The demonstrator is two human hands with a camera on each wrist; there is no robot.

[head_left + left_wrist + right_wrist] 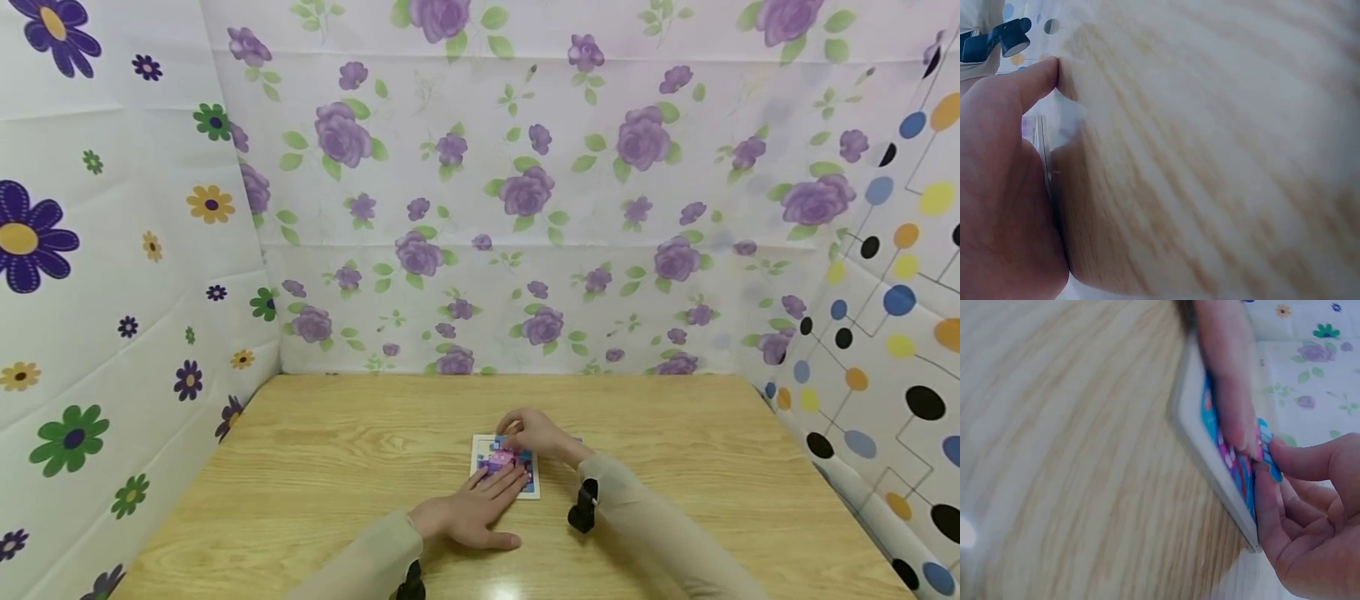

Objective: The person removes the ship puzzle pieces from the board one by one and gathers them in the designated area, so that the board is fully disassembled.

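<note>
A small jigsaw puzzle (531, 490) with a white border and a pink, purple and blue picture lies on the table. My left hand (480, 504) rests flat over its lower part, fingers straight and thumb out to the side. At the upper edge my right hand (536, 435) is bent over the puzzle. In the right wrist view, its thumb and forefinger pinch a blue-edged puzzle piece (1267, 450), tilted up from the board beside the left fingertips. The left wrist view shows mostly the left hand's thumb side (1004, 187) and the table surface.
The wooden table (337, 442) is bounded by a back cloth with purple roses (525, 192), a flowered cloth on the left and a dotted cloth on the right. A bit of blue (579, 439) shows behind the right wrist.
</note>
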